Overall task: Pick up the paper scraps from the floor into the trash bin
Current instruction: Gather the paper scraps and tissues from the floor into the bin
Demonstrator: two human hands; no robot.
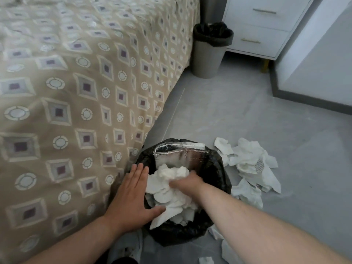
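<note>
Grey floor (295, 145), and on it the black-lined trash bin (219, 168) is heaped with white paper, yet a fair pile of paper scraps (251, 164) lies just right of it, so roughly halfway, I'd say. Flat on its rim rests the left hand (131, 197), fingers straight; the right hand (185, 182) has fingers clenched round a wad (171, 173), pressing it inside the bin.

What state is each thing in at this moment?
near bin: bag-lined, heaped with paper
paper wad: in near bin, gripped
floor scraps: crumpled, lying beside near bin
left hand: flat on near bin's rim
right hand: grips paper wad
far bin: upright, bag-lined
drawers: closed
</note>
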